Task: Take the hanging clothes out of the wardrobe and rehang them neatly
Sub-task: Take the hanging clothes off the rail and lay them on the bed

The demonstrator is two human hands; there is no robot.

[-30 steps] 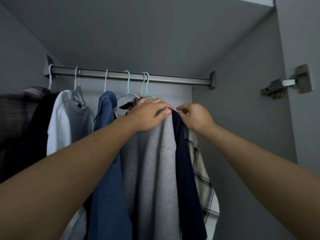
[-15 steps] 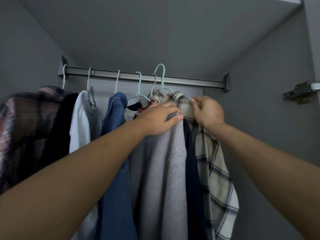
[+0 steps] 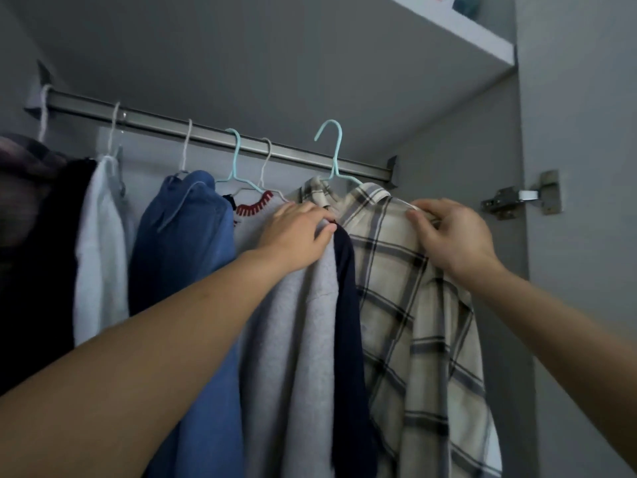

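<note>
The right hand [image 3: 455,236] grips the shoulder of a cream cotton shirt with a dark and grey-blue plaid pattern [image 3: 410,305], its fingers [image 3: 425,215] curled over the top edge of the cloth and the thumb pressing from below, so the fabric is pinched between them. Just above and inward of those fingers the shirt's collar sits on a pale turquoise wire hanger [image 3: 332,150], whose hook stands raised clear above the brushed grey metal rail [image 3: 213,136] rather than over it. The left hand [image 3: 296,232] lies on the shoulder of a light grey fleece sweatshirt [image 3: 293,339], fingers close together and bent down over the top of the cloth, the thumb tip beside a dark navy garment [image 3: 348,305] that hangs between the sweatshirt and the plaid shirt; whether those fingers clamp the cloth or only press it I cannot tell. Just beyond the left fingertips shows a knitted neckline with dark red notched trim [image 3: 255,205] on a white wire hanger [image 3: 265,163]. Further out past the left hand hang a blue denim jacket [image 3: 186,243], a white top [image 3: 100,243] and a black garment [image 3: 58,236], all from the rail. Beyond the right hand, a metal door hinge [image 3: 520,198] is fixed to the grey wardrobe side panel [image 3: 579,132].
</note>
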